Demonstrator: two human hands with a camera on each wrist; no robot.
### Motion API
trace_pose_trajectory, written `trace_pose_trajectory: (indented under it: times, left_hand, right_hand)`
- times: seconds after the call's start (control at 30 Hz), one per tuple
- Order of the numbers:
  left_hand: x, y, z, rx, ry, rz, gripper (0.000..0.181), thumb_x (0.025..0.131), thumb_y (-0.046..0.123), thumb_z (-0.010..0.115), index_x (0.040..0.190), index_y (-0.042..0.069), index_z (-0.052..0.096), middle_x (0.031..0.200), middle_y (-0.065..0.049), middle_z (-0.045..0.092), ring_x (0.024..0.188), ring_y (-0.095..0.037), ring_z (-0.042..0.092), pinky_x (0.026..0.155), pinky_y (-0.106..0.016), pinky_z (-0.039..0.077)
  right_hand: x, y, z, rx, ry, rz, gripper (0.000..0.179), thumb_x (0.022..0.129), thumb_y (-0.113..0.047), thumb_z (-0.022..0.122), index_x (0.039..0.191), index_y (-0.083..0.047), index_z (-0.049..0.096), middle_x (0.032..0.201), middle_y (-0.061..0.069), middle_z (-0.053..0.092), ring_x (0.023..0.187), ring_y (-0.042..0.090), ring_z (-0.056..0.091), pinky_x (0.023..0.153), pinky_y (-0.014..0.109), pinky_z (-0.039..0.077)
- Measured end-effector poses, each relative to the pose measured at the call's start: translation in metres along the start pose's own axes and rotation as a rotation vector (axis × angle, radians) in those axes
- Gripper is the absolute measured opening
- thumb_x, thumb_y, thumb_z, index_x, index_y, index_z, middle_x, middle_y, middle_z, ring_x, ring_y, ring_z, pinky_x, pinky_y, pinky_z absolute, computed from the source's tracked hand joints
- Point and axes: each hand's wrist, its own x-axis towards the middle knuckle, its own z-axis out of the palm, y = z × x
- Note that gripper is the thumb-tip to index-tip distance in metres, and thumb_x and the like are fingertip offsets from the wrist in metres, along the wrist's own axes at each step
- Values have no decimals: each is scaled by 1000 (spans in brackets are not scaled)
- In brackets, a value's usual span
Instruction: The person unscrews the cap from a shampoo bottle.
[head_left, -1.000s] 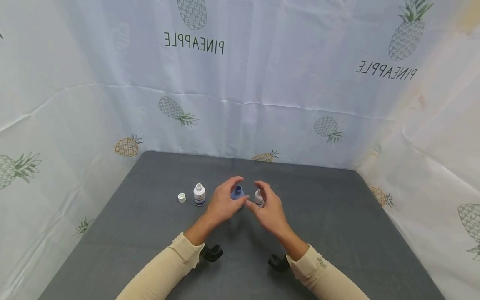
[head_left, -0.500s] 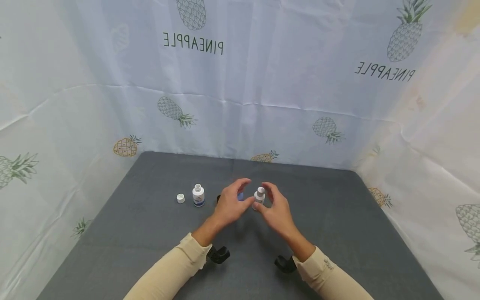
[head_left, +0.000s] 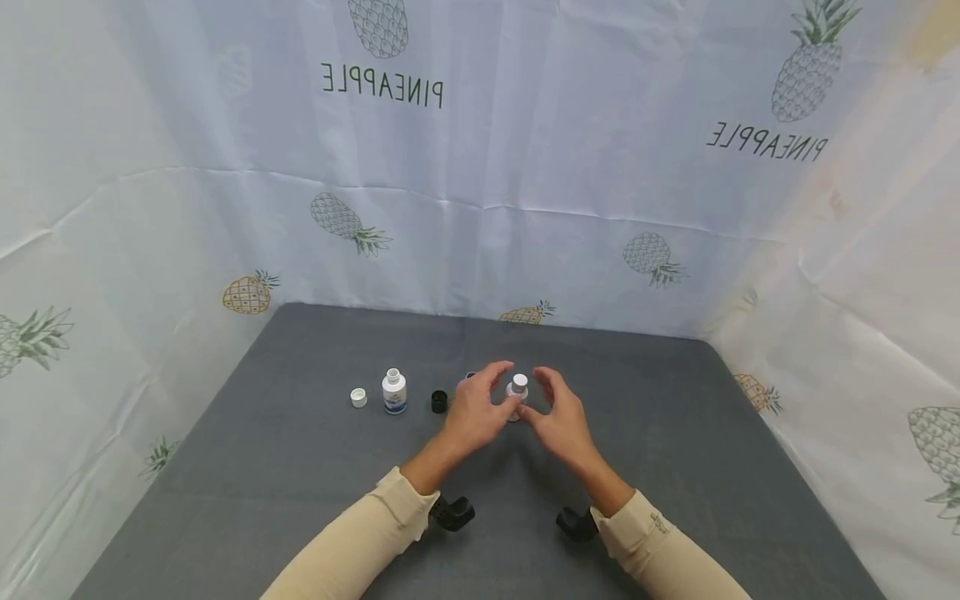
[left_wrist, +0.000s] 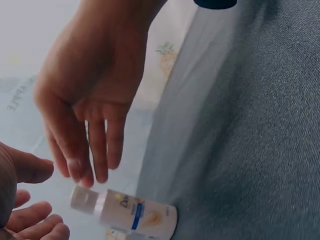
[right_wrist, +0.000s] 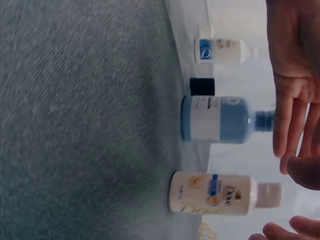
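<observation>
A small white Dove bottle (head_left: 517,388) with its white cap on stands upright between my two hands. My left hand (head_left: 476,412) is at its left, thumb and fingers apart in a loose curve. On the other side my right hand (head_left: 561,418) is held in a similar curve. In the left wrist view the right hand's fingertips hang close to the white cap (left_wrist: 84,199); neither hand grips the bottle. The blue bottle (right_wrist: 220,119) stands upright with an uncapped neck, mostly hidden behind my left hand in the head view.
Left of the hands a black cap (head_left: 438,402) sits on the grey table (head_left: 645,467). Farther left are an uncapped white bottle (head_left: 394,393) and a loose white cap (head_left: 358,397). A pineapple-print curtain (head_left: 480,183) encloses the table's back and sides.
Both hands have shifted right, from around the blue bottle to either side of the capped white bottle. The black cap has come into sight left of my left hand.
</observation>
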Motion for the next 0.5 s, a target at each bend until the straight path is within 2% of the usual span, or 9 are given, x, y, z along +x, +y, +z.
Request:
trace_pose_trajectory:
  times: [0.27,0.5]
  left_hand:
    - [7,1,19,66,-7,-48,46,97,13,73,141,2,61,136,-20,69,119,-34,70,99,-51,59]
    - [12,-4,31,94,30,-69,43,99,10,69,140,1,61,136,-21,69,119,-36,70,99,-51,58]
  right_hand:
    - [10,15,5,-6,-17,50,60,93,-5,76,146,3,49,149,26,57,143,42,53,118,55,45]
    - [18,25,13,-11,-59,53,56,94,-1,68,147,3,50,149,25,57,141,42,55,116,55,47]
